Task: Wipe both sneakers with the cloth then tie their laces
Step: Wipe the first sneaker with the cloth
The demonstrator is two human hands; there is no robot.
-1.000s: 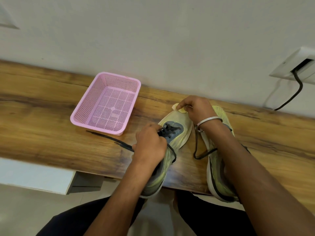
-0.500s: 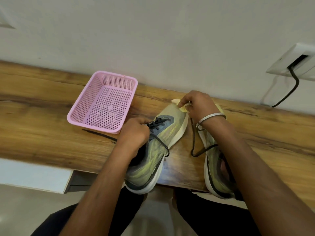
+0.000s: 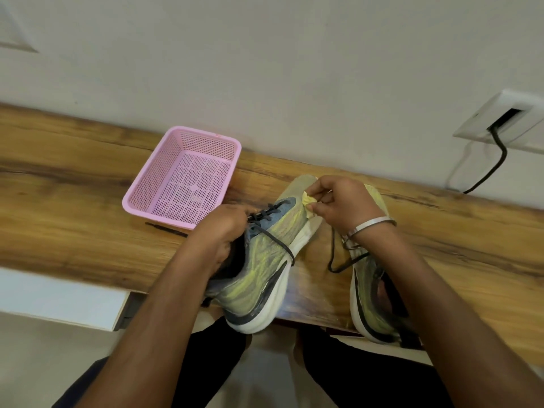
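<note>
Left hand (image 3: 223,231) curled round the collar of the left sneaker (image 3: 259,272), tilting it on its side on the shelf (image 3: 73,219). Right hand (image 3: 343,206) pinching a bunched yellow cloth (image 3: 307,201) against that sneaker's toe. Right sneaker (image 3: 371,295) flat just beside, partly under the right forearm, black lace (image 3: 334,257) loose. Pink basket (image 3: 182,178) near, at left.

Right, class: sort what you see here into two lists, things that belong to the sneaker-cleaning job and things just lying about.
Belongs to the job:
- left sneaker, gripped by the left hand
- right sneaker, on the wooden shelf
- yellow cloth, pinched by the right hand
- dark laces, untied

Just lying about:
- pink basket
- wall socket with black cable
</note>
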